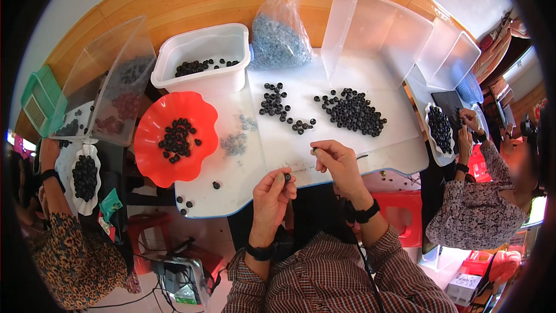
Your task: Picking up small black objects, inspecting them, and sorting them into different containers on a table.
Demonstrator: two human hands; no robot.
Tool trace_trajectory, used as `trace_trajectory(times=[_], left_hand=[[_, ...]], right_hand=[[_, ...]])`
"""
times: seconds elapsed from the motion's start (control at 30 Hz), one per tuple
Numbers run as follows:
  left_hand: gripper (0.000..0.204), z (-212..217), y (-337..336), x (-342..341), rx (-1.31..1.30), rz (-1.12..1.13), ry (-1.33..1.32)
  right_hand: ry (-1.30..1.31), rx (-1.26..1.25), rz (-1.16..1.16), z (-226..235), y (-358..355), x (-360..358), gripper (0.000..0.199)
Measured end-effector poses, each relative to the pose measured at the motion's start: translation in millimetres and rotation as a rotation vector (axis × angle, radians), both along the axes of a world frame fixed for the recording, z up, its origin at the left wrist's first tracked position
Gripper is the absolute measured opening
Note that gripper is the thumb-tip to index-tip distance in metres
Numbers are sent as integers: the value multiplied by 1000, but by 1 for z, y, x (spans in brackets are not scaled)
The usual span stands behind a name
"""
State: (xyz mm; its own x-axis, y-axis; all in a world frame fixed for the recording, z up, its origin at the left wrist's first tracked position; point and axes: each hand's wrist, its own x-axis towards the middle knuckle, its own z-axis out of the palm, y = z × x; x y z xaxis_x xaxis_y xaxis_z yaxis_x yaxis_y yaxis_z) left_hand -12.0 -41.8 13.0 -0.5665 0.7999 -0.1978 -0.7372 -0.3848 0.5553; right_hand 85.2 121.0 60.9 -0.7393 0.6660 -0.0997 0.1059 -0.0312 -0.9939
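Observation:
My left hand (272, 200) is closed in a pinch on a small black round part (287, 177) with a hole in its end. My right hand (340, 165), slightly farther out, pinches another small dark piece (314, 150), mostly covered by the fingertips; it looks like a black round part too. Both hands are just above the near edge of the white table (272, 156). Beyond them lie a large pile of black round parts (356, 113) and a looser group of black parts (275, 104). Left of these, small bluish clear bits (234, 144) are scattered.
A red wavy-edged bowl (149, 139) with black parts stands left, near loose black parts (216, 185). Behind are a white tub (202, 84), a bag of bluish bits (278, 40) and a clear bin (376, 35). People work at both sides, one beside a white dish (95, 156).

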Motion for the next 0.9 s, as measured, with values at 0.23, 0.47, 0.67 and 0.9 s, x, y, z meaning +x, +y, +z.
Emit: trace_trajectory(times=[0.23, 0.47, 0.67, 0.9], left_hand=[[24, 9, 6, 3, 4, -12, 16], [25, 20, 10, 6, -5, -9, 53], [24, 21, 11, 8, 10, 16, 41], [23, 16, 12, 9, 9, 24, 63]], right_hand=[[226, -357, 32, -2, -15, 10, 19], [255, -340, 38, -6, -23, 13, 14], [269, -259, 66, -4, -31, 12, 13], [288, -115, 64, -4, -41, 9, 15]])
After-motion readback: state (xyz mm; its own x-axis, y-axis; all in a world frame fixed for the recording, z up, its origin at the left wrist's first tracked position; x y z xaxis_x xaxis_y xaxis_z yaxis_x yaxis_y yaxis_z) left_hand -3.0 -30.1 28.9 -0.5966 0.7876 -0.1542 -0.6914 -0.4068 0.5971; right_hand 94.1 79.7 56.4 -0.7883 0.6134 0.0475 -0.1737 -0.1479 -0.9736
